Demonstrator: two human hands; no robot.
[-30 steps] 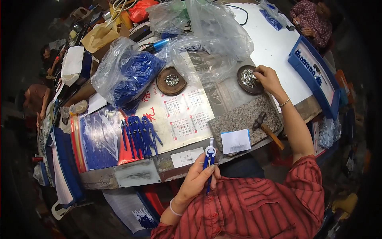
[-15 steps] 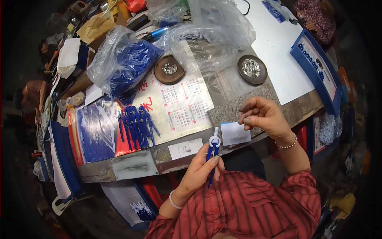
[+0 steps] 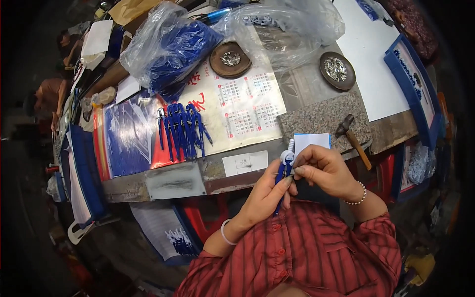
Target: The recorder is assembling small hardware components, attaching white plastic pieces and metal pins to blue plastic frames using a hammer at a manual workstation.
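Observation:
My left hand [image 3: 261, 199] grips a blue drawing compass [image 3: 287, 157] with a white top, held upright in front of my red striped shirt. My right hand [image 3: 327, 171] is closed in a pinch beside the compass's white head; whatever its fingertips hold is too small to make out. Several similar blue compasses [image 3: 182, 131] lie in a row on the table to the left. Just beyond my right hand are a small white paper pad [image 3: 311, 140] and a hammer [image 3: 355, 141], whose head rests on a speckled stone slab [image 3: 311, 118].
Two round dishes [image 3: 216, 60] [image 3: 322, 74] hold small shiny metal parts. Behind them lie clear plastic bags, one full of blue parts [image 3: 180, 47]. A blue tray [image 3: 396, 62] stands at the right, another blue tray [image 3: 81, 148] at the left. Other people sit farther off.
My right hand has come down and left to the compass, its fingers now pinched at the compass head. The view has shifted, and the hammer on the slab now shows.

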